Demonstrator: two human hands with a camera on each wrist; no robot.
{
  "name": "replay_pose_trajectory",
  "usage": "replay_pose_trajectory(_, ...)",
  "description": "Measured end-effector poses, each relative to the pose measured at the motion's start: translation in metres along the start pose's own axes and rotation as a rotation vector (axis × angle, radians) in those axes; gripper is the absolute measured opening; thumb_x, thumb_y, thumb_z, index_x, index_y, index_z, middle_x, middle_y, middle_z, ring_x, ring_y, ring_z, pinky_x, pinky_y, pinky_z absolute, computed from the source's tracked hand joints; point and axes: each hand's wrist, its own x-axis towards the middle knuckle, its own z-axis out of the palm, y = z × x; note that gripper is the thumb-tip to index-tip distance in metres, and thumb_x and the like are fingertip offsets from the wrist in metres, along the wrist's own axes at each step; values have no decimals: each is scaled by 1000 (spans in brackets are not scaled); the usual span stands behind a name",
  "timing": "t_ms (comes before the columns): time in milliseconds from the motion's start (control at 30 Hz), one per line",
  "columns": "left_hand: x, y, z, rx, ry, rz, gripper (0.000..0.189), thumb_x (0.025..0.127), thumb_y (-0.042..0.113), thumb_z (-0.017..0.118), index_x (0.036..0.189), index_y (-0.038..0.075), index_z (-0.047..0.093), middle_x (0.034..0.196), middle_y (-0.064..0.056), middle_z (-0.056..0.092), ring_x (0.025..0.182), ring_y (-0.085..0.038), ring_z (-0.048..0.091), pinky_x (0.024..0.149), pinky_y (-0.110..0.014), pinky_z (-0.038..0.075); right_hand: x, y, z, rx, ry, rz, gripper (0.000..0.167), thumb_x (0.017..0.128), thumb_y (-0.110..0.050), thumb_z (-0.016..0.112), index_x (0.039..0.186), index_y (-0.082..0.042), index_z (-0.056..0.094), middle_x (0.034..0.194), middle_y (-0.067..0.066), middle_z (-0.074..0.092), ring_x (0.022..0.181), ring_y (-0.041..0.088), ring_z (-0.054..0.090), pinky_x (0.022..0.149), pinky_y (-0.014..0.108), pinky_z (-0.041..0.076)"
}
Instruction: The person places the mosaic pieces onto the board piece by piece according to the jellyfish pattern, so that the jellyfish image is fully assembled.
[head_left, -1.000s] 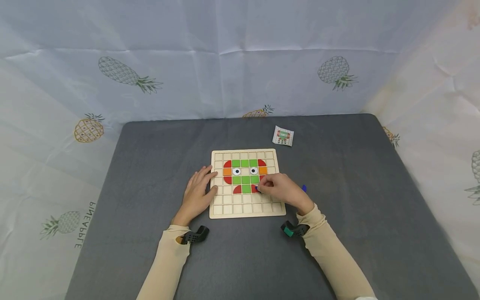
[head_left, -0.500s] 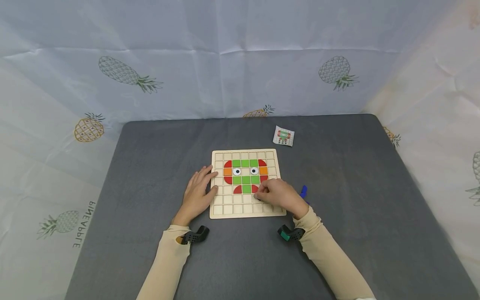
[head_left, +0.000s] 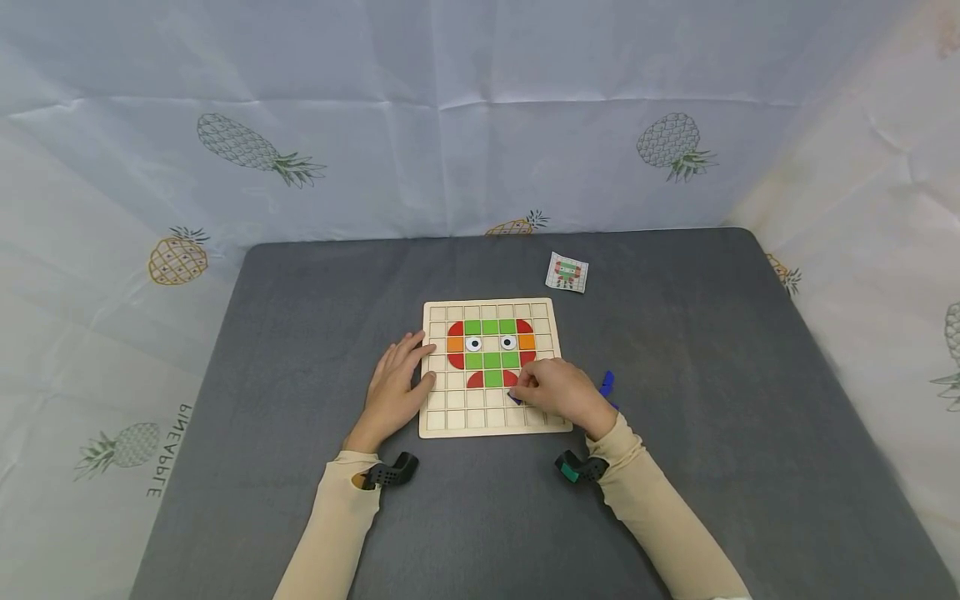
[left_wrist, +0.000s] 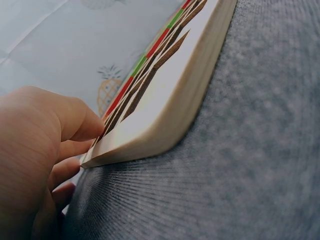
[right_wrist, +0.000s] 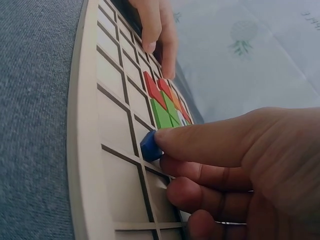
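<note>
A wooden grid board (head_left: pixel 450 421) lies on the table with red, green and orange tiles and two eye tiles set in its cells. At its left edge rests my left hand (head_left: pixel 393 387), fingers fairly straight and the thumb (left_wrist: pixel 82 122) on the board's top. My right hand (head_left: pixel 558 387) pinches a small blue piece (right_wrist: pixel 150 146) between thumb and index finger. That piece is tilted over a cell in the row just nearer than the red and green tiles. Part of the board's right side is hidden under the right hand.
Blue pieces (head_left: pixel 607 384) lie on the dark table (head_left: pixel 675 333) right of the board, partly hidden by the right wrist. A small printed card (head_left: pixel 567 272) with a matching coloured figure lies behind the board. A pineapple-print cloth (head_left: pixel 450 167) hangs around the table.
My right hand has moved slightly toward the near side with the blue piece, from beside the red tile to the row below. More of the loose blue pieces shows. The left hand has stayed.
</note>
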Motion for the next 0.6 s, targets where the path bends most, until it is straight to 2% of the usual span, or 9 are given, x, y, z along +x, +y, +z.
replay_pose_trajectory(367, 0, 0, 0, 3, 17, 17, 47, 97, 18, 60, 144, 10, 56, 164, -6, 36, 158, -27, 22, 132, -46, 8, 1, -3, 3, -45, 29, -2, 23, 94, -31, 73, 75, -18, 68, 62, -7, 57, 55, 11, 48, 47, 24, 32)
replay_pose_trajectory(600, 0, -1, 2, 3, 27, 35, 47, 98, 19, 59, 144, 10, 55, 164, -7, 36, 157, -29, 23, 132, -47, 9, -1, -1, -2, 1, 7, -16, 24, 95, -30, 71, 76, -17, 67, 62, -7, 54, 55, 11, 47, 48, 23, 32)
